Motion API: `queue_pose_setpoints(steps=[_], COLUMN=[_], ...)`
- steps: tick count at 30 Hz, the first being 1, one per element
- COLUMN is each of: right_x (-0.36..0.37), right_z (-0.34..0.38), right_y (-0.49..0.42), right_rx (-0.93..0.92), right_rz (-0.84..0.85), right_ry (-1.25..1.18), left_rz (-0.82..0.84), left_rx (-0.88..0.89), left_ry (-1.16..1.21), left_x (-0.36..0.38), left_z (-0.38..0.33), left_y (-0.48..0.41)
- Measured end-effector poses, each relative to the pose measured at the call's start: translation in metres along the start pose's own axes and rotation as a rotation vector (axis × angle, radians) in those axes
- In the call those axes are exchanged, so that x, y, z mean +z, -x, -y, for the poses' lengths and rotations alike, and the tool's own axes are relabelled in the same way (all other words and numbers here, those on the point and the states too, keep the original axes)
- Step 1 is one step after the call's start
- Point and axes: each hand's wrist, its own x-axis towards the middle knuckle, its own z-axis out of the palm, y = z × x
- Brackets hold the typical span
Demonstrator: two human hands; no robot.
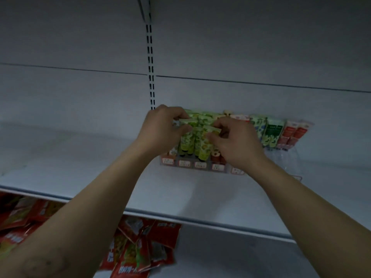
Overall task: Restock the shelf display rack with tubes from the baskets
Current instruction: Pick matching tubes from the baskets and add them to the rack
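Step in hand: seating tubes in the clear plastic tiered display rack (200, 165). Left hand (163, 128) grip pinches the flat crimped end of a green leaf-print tube (186, 140). Right hand (235, 144) grip pinches a second green tube (203, 149) just beside it. Both tubes stand upright at the rack's left end.

Next, by my judgement: press each straight down until the caps seat.

The rack stands on a white metal shelf (96, 157). Red foil packets (140, 249) lie below the rack. Baskets not in view.
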Motion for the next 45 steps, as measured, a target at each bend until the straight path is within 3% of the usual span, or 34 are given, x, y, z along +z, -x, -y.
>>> queue_pose_setpoints(steps=[4,10,19,24,30,34,39,42,45], right_x=[0.01,0.027,0.021,0.017,0.017,0.011,-0.003,-0.007,0.002], right_z=[-0.01,-0.028,-0.034,-0.026,-0.001,0.013,0.011,0.015,0.02], right_y=[-0.025,-0.032,-0.031,-0.031,-0.038,-0.038,-0.03,-0.02,-0.019], right_rx=[-0.12,-0.212,-0.124,-0.051,-0.009,0.024,0.003,0.024,0.016], right_rz=[0.0,-0.038,0.016,0.013,0.071,0.1,0.082,0.179,0.25], right_ry=[0.177,0.27,0.241,0.13,-0.023,-0.154,-0.125,-0.03,0.078], left_rz=[-0.048,0.045,0.006,0.064,0.301,0.332,0.187,0.065,0.051], left_rx=[0.087,0.158,0.116,0.074,0.018,-0.027,-0.106,-0.145,-0.16], left_ry=[-0.075,-0.245,-0.235,-0.143,0.082,0.158,0.358,0.457,0.525], left_x=[0.016,0.042,0.041,0.025,-0.002,0.007,0.011,0.012,0.014], left_z=[0.013,0.033,0.034,0.03,0.018,0.017,0.015,0.011,0.006], left_y=[-0.017,-0.017,-0.011,-0.018,-0.013,-0.005,-0.004,-0.005,-0.005])
